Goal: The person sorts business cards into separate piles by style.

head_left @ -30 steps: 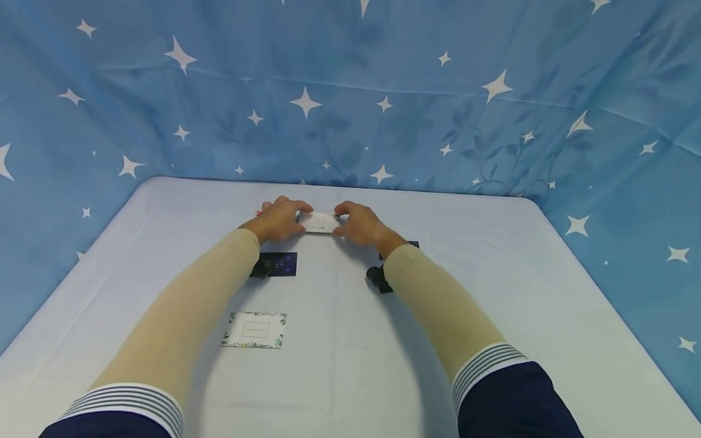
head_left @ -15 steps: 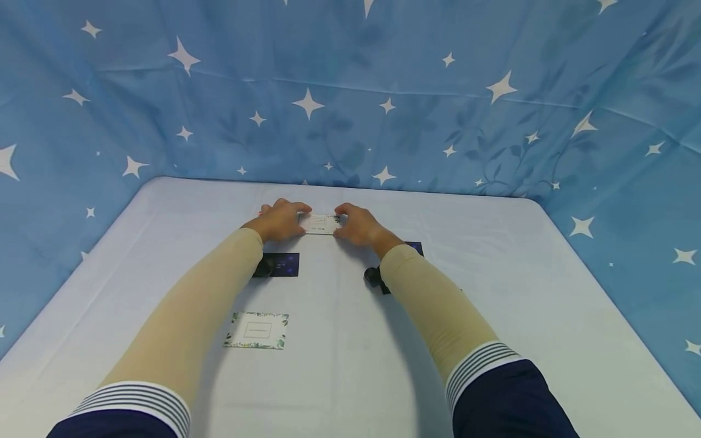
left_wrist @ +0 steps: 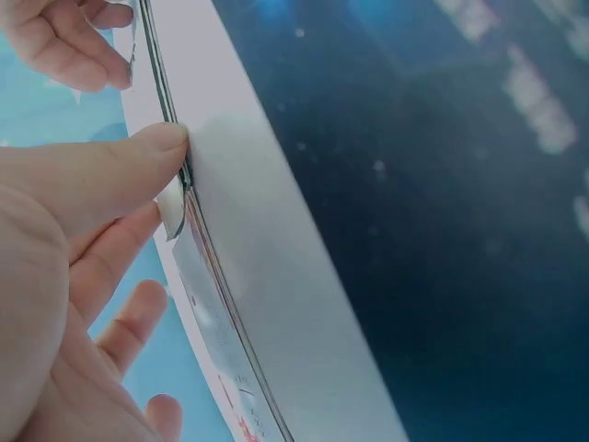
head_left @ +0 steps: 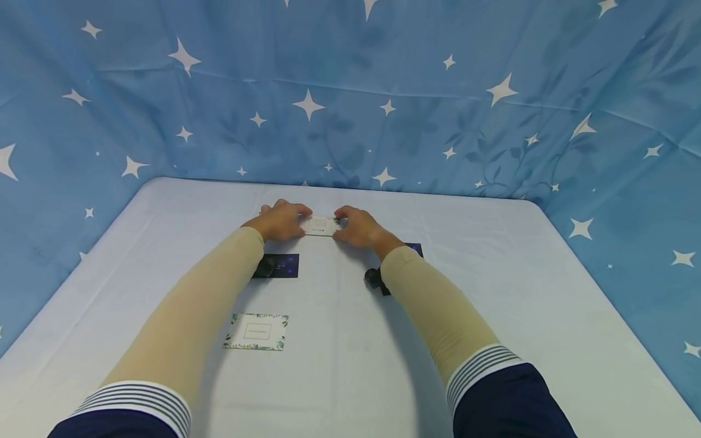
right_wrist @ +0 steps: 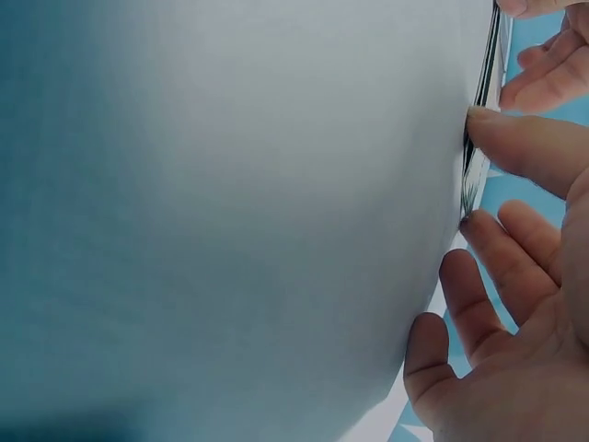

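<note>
A small stack of white cards (head_left: 320, 226) with green leaf print lies near the far side of the table, between both hands. My left hand (head_left: 280, 220) pinches its left end, thumb on the near edge and a finger behind. At the right end my right hand (head_left: 360, 226) grips it the same way. Several thin layers show along the edge of the stack (right_wrist: 482, 78) in the right wrist view. A card with red marks (left_wrist: 221, 322) lies beside the stack, below the left fingers, in the left wrist view.
A dark blue card (head_left: 286, 266) lies partly under the left forearm. Nearer stands out a white leaf-bordered card (head_left: 256, 332), flat on the white tablecloth (head_left: 339, 377). Beside the right forearm are another dark card (head_left: 416, 249) and a black object (head_left: 372, 278). A blue star curtain (head_left: 350, 91) hangs behind.
The head view has shifted slightly. Both hands keep their hold on the stack, which stays nearly in place; its leafy left corner is now less visible.
</note>
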Demonstrator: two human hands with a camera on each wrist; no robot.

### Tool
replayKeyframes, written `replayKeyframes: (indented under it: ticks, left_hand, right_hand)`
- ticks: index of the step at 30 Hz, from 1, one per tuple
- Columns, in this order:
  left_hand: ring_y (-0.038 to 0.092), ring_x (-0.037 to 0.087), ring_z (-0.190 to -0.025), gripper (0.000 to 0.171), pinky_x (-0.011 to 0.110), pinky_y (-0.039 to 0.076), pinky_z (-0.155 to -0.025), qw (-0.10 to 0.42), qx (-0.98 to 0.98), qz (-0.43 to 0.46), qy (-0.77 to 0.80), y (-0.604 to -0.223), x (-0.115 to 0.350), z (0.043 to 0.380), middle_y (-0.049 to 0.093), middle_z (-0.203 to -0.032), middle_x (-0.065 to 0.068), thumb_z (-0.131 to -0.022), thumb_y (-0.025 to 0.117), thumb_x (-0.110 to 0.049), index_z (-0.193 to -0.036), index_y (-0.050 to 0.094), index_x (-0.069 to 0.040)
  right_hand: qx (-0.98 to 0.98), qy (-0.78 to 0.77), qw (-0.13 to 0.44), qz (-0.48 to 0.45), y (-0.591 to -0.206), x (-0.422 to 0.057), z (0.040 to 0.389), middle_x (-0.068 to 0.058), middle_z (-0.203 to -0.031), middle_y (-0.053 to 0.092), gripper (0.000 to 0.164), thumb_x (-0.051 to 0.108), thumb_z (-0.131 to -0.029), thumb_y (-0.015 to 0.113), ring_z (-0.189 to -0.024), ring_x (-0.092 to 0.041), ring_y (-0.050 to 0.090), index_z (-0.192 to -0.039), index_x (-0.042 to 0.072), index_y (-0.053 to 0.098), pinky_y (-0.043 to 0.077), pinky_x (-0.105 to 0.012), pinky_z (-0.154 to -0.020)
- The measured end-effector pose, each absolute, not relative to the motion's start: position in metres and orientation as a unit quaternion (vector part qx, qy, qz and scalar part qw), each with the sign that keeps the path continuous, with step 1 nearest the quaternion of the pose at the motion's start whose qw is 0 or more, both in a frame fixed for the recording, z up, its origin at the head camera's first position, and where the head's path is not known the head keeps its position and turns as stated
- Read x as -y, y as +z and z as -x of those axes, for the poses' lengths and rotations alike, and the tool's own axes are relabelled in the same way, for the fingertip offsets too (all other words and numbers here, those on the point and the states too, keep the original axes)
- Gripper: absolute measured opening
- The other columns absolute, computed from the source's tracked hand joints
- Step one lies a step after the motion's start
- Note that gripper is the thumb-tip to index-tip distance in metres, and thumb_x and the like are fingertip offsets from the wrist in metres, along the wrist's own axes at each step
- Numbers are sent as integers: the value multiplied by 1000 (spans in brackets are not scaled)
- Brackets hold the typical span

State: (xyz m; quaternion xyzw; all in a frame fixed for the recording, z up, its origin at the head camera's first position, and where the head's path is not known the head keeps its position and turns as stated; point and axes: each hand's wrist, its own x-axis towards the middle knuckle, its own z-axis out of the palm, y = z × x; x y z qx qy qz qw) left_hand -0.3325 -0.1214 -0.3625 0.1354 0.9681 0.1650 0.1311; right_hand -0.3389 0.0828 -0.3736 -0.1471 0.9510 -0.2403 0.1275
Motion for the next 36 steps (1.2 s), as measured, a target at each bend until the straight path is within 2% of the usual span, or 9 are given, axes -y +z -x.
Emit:
replayKeyframes:
  ticks: [5,11,17,28,36]
  left_hand:
    - [29,29,-106,54,51,21,-85,137,-966,-128,179,-360,121,331,41,-129,7,-80,66,-25,-130,46,-26]
    - [28,24,-115,60,50,18,-86,117,-965,-144,185,-349,122,324,43,-129,4,-78,68,-31,-133,43,-27]
    - [30,23,-115,59,49,18,-83,94,-963,-167,189,-341,136,304,46,-127,0,-77,69,-33,-131,46,-24]
    - [26,27,-124,57,51,16,-83,93,-956,-211,181,-333,164,235,47,-126,2,-73,72,-33,-125,52,-20]
    - [34,21,-116,53,44,19,-81,113,-949,-217,197,-340,179,195,49,-119,-1,-70,74,-37,-119,57,-24]
  right_hand:
    - [-949,-251,128,143,-373,-83,338,1,-132,42,57,30,-81,64,-119,-17,36,-131,16,41,26,-35,-98]
    - [-945,-270,129,135,-367,-88,337,4,-134,40,62,34,-78,66,-117,-16,39,-132,19,40,29,-37,-96]
    - [-933,-294,121,166,-358,-93,325,5,-130,44,64,32,-78,67,-111,-16,42,-134,18,40,36,-35,-90]
    - [-921,-269,123,251,-348,-95,267,6,-125,48,64,32,-75,71,-111,-17,42,-132,16,43,37,-34,-88]
    - [-896,-241,160,337,-346,-82,214,11,-121,50,60,35,-76,70,-109,-15,44,-129,18,48,36,-32,-90]
